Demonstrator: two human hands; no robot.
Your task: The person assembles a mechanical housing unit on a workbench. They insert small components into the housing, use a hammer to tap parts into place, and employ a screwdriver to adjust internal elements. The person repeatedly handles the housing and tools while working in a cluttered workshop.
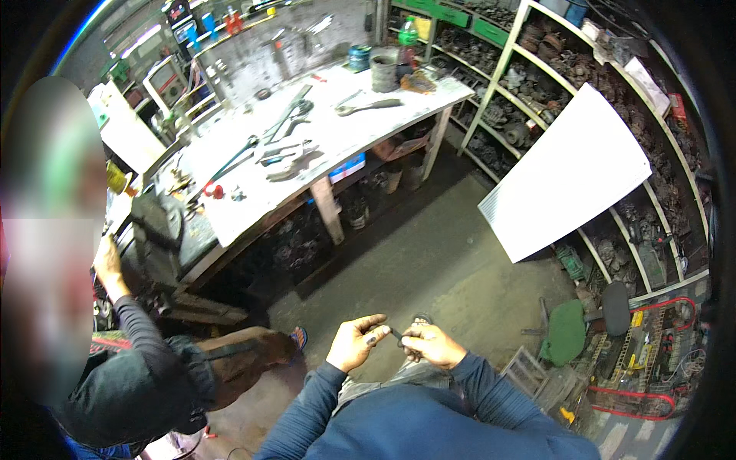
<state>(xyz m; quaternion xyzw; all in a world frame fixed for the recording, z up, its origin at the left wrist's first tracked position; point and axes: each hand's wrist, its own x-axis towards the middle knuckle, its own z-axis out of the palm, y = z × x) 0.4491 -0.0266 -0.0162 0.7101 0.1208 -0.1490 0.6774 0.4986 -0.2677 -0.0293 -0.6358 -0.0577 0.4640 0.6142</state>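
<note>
In front of my body, my left hand [356, 343] and my right hand [435, 346] are close together, with a small dark piece [396, 335] between their fingertips. Its kind is too small to make out. The right thumb and fingers pinch one end. The left fingers are curled at the other end, with the left thumb lifted above them. A dark spot shows on the left fingers. Both hands are over the floor, apart from the workbench.
A white-topped workbench [322, 157] carries several wrenches and a can [385, 74]. A bench vise [157, 222] is at its left end. Shelves of metal parts [529, 100] line the right, behind a white panel [575, 176]. A green chair [566, 331] stands lower right; a co-worker [138, 391] is at left.
</note>
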